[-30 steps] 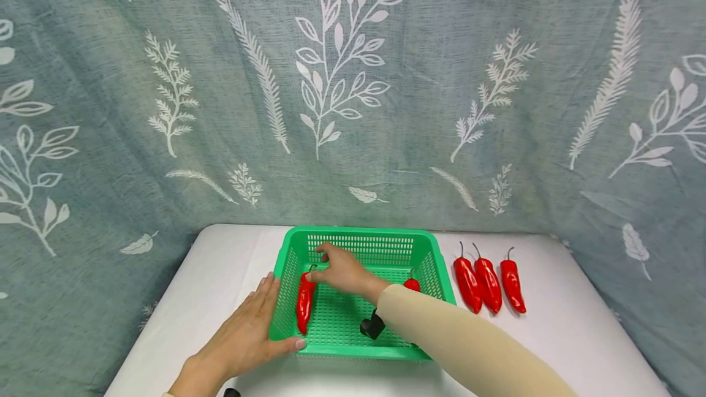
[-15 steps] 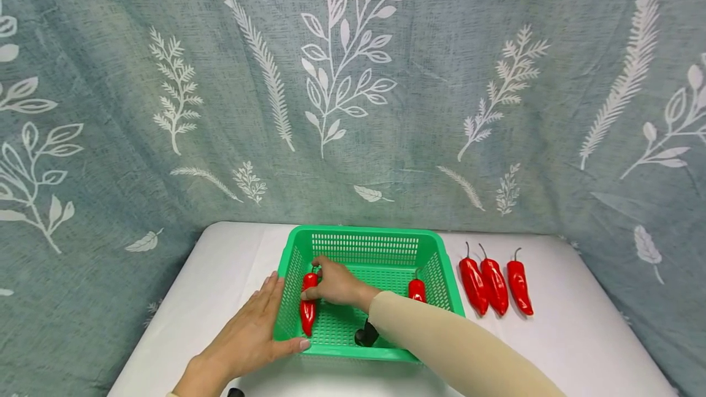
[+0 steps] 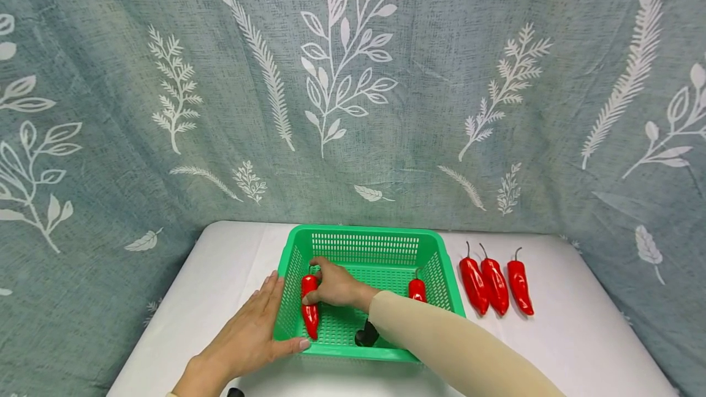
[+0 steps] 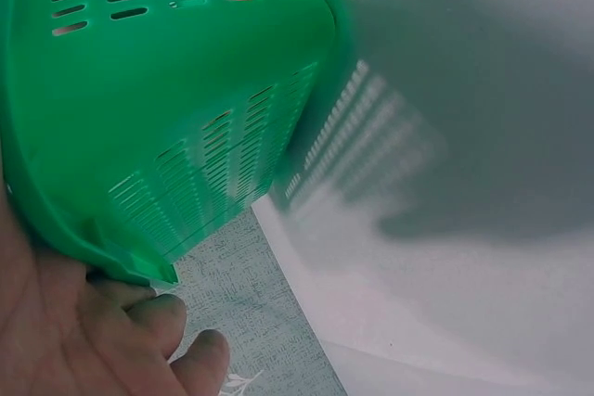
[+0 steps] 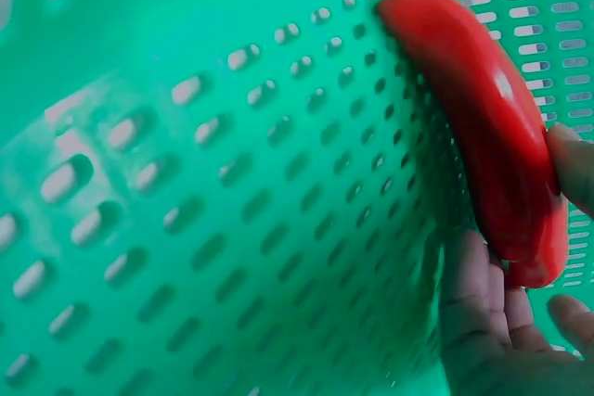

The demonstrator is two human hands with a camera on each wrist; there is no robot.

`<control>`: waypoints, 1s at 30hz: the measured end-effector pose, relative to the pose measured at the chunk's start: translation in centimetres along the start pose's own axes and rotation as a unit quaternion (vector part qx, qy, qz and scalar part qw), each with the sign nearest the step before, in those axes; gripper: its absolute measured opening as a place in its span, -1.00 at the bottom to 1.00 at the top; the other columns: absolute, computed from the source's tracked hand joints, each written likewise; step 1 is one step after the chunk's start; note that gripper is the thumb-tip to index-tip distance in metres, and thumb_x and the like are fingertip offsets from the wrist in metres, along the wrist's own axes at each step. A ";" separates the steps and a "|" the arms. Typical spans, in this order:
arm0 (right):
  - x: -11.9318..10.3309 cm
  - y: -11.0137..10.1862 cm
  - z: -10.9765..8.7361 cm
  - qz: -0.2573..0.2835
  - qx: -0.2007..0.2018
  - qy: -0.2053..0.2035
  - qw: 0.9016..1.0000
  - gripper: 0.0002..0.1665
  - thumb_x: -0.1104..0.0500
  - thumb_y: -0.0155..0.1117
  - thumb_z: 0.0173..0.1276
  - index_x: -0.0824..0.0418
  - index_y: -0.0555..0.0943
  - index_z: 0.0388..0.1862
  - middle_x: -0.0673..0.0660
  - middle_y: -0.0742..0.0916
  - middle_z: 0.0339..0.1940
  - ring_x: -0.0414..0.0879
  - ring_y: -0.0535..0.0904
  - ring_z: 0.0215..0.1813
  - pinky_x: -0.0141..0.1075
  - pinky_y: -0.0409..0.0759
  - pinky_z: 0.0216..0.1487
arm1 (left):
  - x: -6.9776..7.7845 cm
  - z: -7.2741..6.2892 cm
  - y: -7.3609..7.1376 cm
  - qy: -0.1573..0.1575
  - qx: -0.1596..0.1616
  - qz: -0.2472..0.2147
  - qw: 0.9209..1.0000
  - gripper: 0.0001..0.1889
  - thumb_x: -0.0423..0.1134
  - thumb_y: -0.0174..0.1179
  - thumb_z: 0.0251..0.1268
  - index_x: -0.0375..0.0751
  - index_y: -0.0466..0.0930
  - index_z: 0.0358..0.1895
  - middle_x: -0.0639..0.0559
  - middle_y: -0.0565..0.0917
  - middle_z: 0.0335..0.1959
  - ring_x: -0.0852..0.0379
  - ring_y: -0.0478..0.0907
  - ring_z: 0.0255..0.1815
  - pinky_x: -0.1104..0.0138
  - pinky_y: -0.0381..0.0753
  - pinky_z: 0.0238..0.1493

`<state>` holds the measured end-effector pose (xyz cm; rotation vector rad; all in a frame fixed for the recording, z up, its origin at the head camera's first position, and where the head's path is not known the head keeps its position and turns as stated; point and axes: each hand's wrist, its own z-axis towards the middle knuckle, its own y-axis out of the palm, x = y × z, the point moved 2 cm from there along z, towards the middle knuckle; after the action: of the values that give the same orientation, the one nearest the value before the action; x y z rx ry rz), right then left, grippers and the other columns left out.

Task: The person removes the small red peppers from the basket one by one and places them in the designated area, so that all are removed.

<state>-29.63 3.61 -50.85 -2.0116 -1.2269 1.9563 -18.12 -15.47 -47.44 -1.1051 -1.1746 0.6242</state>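
Observation:
Inside the green plastic basket (image 3: pixel 380 353), along its left side, lies a red chili pepper (image 3: pixel 311 318). My right hand (image 3: pixel 337 285) reaches in from the right and holds this pepper near its stem end, thumb on one side and fingers on the other. The right wrist view shows the pepper (image 5: pixel 483 118) lengthwise, its tip pointing away from the fingers (image 5: pixel 478 294). My left hand (image 3: pixel 242 329) lies along the basket's left wall with fingers extended, its thumb at the front rim. From the left wrist, that hand (image 4: pixel 83 331) shows right at the basket's rim (image 4: pixel 56 229).
A second red chili pepper (image 3: pixel 417 290) lies at the right inside the basket, partly hidden by my right sleeve (image 3: pixel 441 336). Three more peppers (image 3: pixel 494 287) lie in a row on the white table (image 3: pixel 579 336) to the right. A patterned curtain (image 3: pixel 353 103) hangs behind.
My right hand has come down onto the left pepper and its fingers have closed round it. The pepper has shifted slightly toward the front right. The left hand stays at the basket.

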 end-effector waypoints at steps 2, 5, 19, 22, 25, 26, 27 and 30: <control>-0.2 0.0 -0.1 0.014 -0.002 0.002 1.000 0.02 0.21 0.65 0.18 0.27 0.32 0.56 0.24 0.72 0.14 -0.01 0.70 -0.01 -0.15 0.74 -0.04 | -0.1 0.0 0.0 -0.002 0.000 0.001 1.000 0.38 0.72 0.07 0.12 -0.33 -0.06 0.71 -0.23 -0.05 0.76 -0.21 0.01 0.75 -0.12 0.17 0.67; -0.3 -0.2 -0.2 0.039 -0.002 0.012 0.999 0.03 0.29 0.63 0.17 0.29 0.30 0.56 0.27 0.72 0.12 0.03 0.71 -0.01 -0.12 0.77 -0.06 | -0.1 0.1 0.0 -0.002 -0.001 -0.002 1.000 0.37 0.70 0.10 0.13 -0.32 -0.07 0.72 -0.23 -0.05 0.76 -0.21 0.01 0.75 -0.13 0.17 0.67; 0.2 -0.4 -0.3 0.114 -0.038 0.019 0.993 -0.11 0.37 0.55 0.23 0.26 0.37 0.50 0.26 0.71 0.00 0.07 0.72 -0.09 -0.02 0.83 -0.17 | -0.1 -0.1 0.1 -0.008 0.001 -0.008 1.000 0.37 0.70 0.11 0.12 -0.31 -0.09 0.72 -0.22 -0.09 0.77 -0.26 0.04 0.73 -0.15 0.20 0.65; 0.1 -0.3 -0.3 0.121 -0.046 0.013 0.991 -0.15 0.37 0.55 0.24 0.25 0.41 0.48 0.27 0.73 0.01 0.05 0.74 -0.10 -0.07 0.82 -0.14 | -0.1 -0.1 0.3 -0.008 0.002 -0.007 1.000 0.38 0.72 0.09 0.11 -0.30 -0.08 0.72 -0.21 -0.09 0.77 -0.27 0.06 0.73 -0.15 0.21 0.65; 0.1 -0.3 -0.4 0.133 -0.050 0.012 0.990 -0.22 0.36 0.52 0.29 0.20 0.45 0.46 0.25 0.73 0.03 0.06 0.74 -0.10 -0.06 0.82 -0.16 | -0.1 -0.1 0.3 -0.008 0.000 -0.005 1.000 0.38 0.73 0.07 0.10 -0.30 -0.08 0.72 -0.19 -0.09 0.77 -0.26 0.07 0.73 -0.14 0.22 0.65; 0.1 -0.4 -0.4 0.136 -0.049 0.013 0.989 -0.24 0.35 0.51 0.31 0.17 0.46 0.46 0.24 0.73 0.04 0.06 0.74 -0.10 -0.06 0.82 -0.17 | -0.1 -0.1 0.3 -0.008 0.000 -0.003 1.000 0.38 0.73 0.07 0.11 -0.30 -0.08 0.72 -0.19 -0.09 0.77 -0.26 0.06 0.73 -0.14 0.22 0.65; 0.2 -0.5 -0.3 0.142 -0.047 0.014 0.989 -0.25 0.35 0.50 0.32 0.15 0.46 0.47 0.24 0.73 0.05 0.06 0.74 -0.09 -0.05 0.82 -0.19 | -0.1 -0.1 0.3 -0.008 0.000 -0.002 1.000 0.38 0.72 0.08 0.11 -0.30 -0.08 0.72 -0.19 -0.09 0.77 -0.24 0.05 0.73 -0.13 0.21 0.65; 0.2 -0.9 -0.4 0.156 -0.040 0.011 0.987 -0.24 0.34 0.46 0.37 0.08 0.45 0.51 0.25 0.71 0.10 0.08 0.73 -0.06 -0.03 0.81 -0.22 | -0.1 -0.1 0.3 -0.005 0.003 0.000 1.000 0.37 0.69 0.12 0.14 -0.33 -0.08 0.72 -0.21 -0.08 0.77 -0.22 0.04 0.74 -0.13 0.21 0.65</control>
<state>-29.77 4.55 -50.45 -2.3846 -1.0537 2.0327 -18.05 -15.50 -47.74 -1.0981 -1.1812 0.6329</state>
